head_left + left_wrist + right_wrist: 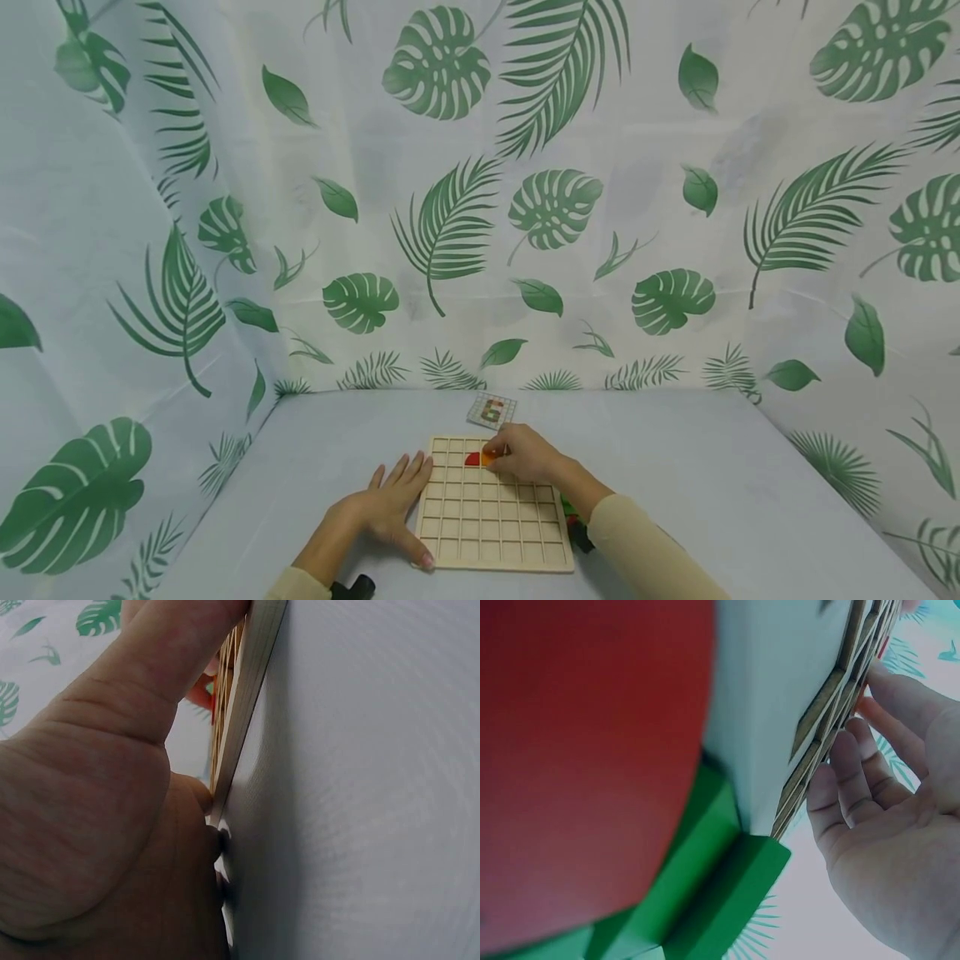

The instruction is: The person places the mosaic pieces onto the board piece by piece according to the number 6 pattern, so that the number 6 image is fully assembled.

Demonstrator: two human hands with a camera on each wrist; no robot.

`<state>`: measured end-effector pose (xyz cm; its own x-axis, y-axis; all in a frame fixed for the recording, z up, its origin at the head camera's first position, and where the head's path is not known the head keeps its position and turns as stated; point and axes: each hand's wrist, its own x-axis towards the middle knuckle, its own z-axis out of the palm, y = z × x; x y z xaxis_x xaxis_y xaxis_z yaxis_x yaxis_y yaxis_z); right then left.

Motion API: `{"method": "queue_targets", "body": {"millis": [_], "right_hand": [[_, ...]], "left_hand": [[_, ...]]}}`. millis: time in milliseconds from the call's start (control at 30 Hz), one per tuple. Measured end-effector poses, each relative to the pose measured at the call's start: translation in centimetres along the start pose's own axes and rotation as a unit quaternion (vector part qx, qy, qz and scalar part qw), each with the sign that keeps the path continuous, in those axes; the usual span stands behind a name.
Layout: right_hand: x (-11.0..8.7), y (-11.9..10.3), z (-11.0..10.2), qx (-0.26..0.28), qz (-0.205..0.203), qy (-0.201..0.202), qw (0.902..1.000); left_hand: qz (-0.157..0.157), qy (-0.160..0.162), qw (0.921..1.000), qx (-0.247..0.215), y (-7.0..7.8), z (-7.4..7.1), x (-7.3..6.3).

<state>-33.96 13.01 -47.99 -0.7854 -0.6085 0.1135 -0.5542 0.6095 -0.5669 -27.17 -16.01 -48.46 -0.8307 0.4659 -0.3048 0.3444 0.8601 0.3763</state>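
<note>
A square wooden grid board (pixel 491 525) lies on the white table. My left hand (pixel 386 504) rests along its left edge, fingers spread and straight, the thumb at the near left corner. In the left wrist view the thumb (pixel 191 645) reaches the board's side. Over the far rows, my right hand (pixel 525 452) pinches an orange piece (pixel 487 457) between thumb and fingers, partly hidden by them. Right beside it, a red piece (pixel 472 459) sits in a cell. The right wrist view has the fingers (pixel 847 776) curled close over the grid.
Beyond the board lies a small card (pixel 492 412) with a coloured pattern on a grid. Green (pixel 727 900) and red pieces (pixel 592 750) stand at the board's right, partly under my right forearm. Leaf-printed white cloth (pixel 465 350) rises behind the table and along the sides.
</note>
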Motion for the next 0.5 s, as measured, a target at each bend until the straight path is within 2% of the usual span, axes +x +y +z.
{"method": "queue_targets", "body": {"millis": [233, 500], "right_hand": [[-0.2, 0.3, -0.2, 0.013, 0.028, 0.005, 0.9995], [-2.0, 0.4, -2.4, 0.058, 0.035, 0.089, 0.9937]], "left_hand": [[0.004, 0.001, 1.0, 0.002, 0.0, 0.1, 0.1], [-0.001, 0.0, 1.0, 0.006, 0.0, 0.0, 0.0]]}}
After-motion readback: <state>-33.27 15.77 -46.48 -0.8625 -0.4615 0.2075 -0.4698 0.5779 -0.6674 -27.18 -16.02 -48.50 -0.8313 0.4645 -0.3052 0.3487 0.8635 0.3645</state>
